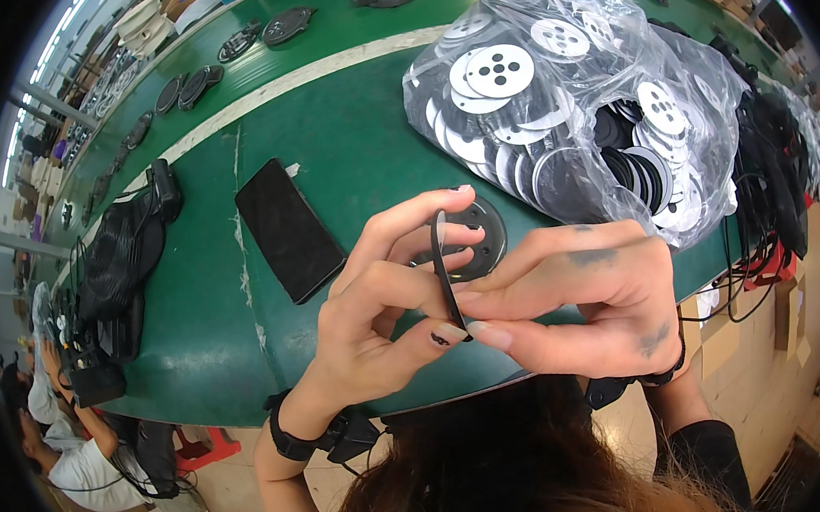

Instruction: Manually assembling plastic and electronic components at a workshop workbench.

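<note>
A thin black disc [440,270] is held nearly edge-on between my two hands above the green table. My left hand [379,297] pinches its lower edge between thumb and finger, with the other fingers spread behind it. My right hand [579,292] grips the same edge from the right with thumb and fingertips. Behind my fingers lies a dark round part [489,235] on the table, partly hidden. Beyond my right hand sits a clear plastic bag [583,97] full of white and black discs with holes, such as the white disc [499,70].
A black smartphone [288,230] lies left of my hands. Black cabled gear [123,260] rests at the table's left edge. Several dark round parts, one here [288,26], line the green strip [340,28] past a pale rail. Another person [91,467] is at lower left; cables [757,261] hang right.
</note>
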The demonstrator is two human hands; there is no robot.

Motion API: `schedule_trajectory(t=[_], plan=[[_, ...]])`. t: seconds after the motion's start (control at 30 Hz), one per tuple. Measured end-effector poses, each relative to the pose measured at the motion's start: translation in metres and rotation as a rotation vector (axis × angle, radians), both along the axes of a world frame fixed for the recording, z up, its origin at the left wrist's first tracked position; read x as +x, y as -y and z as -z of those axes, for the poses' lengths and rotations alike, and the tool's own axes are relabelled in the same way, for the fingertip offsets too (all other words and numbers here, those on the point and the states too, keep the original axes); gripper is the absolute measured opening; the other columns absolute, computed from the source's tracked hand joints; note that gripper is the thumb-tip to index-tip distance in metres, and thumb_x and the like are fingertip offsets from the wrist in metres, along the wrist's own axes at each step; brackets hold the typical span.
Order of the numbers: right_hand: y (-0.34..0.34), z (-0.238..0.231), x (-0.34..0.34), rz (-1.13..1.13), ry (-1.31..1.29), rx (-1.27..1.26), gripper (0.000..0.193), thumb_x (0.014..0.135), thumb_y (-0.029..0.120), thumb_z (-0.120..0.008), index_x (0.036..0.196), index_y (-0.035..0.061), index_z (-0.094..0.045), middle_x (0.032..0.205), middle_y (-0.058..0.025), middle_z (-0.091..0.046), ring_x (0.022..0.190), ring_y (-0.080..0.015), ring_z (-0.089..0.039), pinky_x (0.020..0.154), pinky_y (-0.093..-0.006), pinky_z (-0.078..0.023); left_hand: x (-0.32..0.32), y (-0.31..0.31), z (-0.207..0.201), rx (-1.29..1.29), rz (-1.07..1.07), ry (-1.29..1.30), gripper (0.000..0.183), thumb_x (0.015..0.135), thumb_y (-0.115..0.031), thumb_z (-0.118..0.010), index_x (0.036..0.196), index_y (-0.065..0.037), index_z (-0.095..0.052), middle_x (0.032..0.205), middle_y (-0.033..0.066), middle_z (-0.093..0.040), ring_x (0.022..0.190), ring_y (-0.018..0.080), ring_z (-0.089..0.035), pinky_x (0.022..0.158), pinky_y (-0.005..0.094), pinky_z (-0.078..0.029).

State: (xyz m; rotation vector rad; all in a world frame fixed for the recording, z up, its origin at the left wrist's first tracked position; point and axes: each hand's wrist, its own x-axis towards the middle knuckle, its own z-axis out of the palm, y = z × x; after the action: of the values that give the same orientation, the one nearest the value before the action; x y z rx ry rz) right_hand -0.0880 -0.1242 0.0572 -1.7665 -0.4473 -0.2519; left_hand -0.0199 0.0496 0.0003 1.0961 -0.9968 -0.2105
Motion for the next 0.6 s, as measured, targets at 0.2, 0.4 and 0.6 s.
schedule_trajectory(t=[0.2, 0.4, 0.6], plan=[[0.0019, -0.0008, -0.0010, 0.016, 0.020, -0.046, 0.016, 0.062, -0.004, -0.070, 0.077, 0.0005, -0.069, 0.073, -0.0111, -0.066, 0.063, -0.0170, -0.064, 0.059, -0.0238, -0.051, -0.0001, 0.0002, -0.0002, 0.023, 0.012, -0.007, 0.018, 0.079, -0.012, -0.065, 0.087, -0.003, -0.052, 0.131, 0.0283, -0.032, 0.113, 0.0369, -0.047, 0.091, 0.0464, -0.043], [-0.0003, -0.0014, -0.0027, 0.018, -0.029, 0.046, 0.013, 0.063, -0.004, -0.070, 0.075, 0.0002, -0.067, 0.073, -0.0114, -0.065, 0.064, -0.0164, -0.065, 0.059, -0.0244, -0.052, -0.0001, 0.0014, -0.0022, -0.019, 0.058, -0.001, 0.024, 0.076, -0.012, -0.069, 0.086, -0.002, -0.049, 0.131, 0.0301, -0.031, 0.116, 0.0392, -0.045, 0.092, 0.0470, -0.042], [-0.0077, -0.0019, -0.0051, 0.059, 0.054, -0.047, 0.013, 0.066, -0.004, -0.068, 0.078, -0.0002, -0.066, 0.076, -0.0113, -0.065, 0.067, -0.0164, -0.065, 0.060, -0.0243, -0.053, 0.0006, 0.0000, -0.0051, -0.023, 0.013, 0.010, 0.037, 0.069, -0.010, -0.076, 0.089, -0.003, -0.045, 0.130, 0.0301, -0.031, 0.117, 0.0404, -0.044, 0.094, 0.0439, -0.041]])
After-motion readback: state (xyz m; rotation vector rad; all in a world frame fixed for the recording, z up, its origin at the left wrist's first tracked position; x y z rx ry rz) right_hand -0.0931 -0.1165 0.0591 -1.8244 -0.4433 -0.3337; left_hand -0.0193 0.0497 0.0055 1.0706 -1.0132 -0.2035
